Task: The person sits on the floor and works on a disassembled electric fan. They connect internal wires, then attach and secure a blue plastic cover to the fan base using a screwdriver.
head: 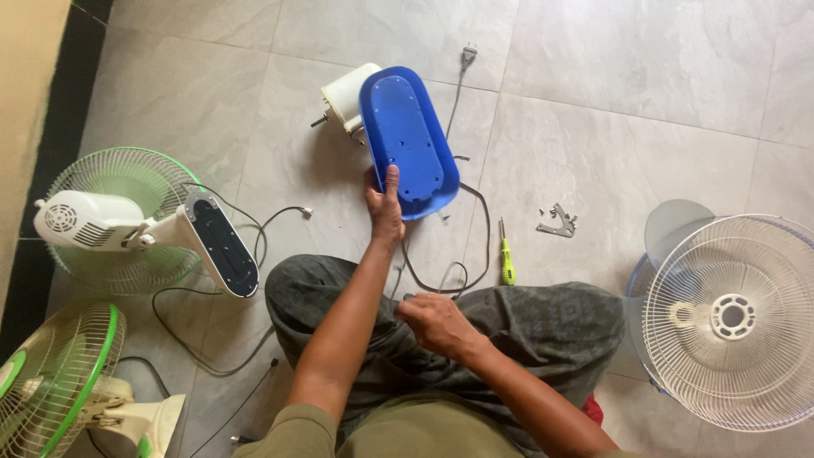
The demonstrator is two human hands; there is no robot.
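Nearest us our right hand rests at our lap, fingers curled shut around the black cord, while our left hand reaches out and grips the near rim of the one blue fan base, lying upturned on the tiled floor straight ahead. Around it we count three fans: two green-rimmed fans on the left and one white fan on the right. Smaller still are one yellow-handled screwdriver and one metal bracket with a few loose screws beside it.

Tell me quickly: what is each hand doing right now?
Left hand: gripping the edge of the blue fan base.
Right hand: curled at the lap, by the black cord; whether it holds anything cannot be told.
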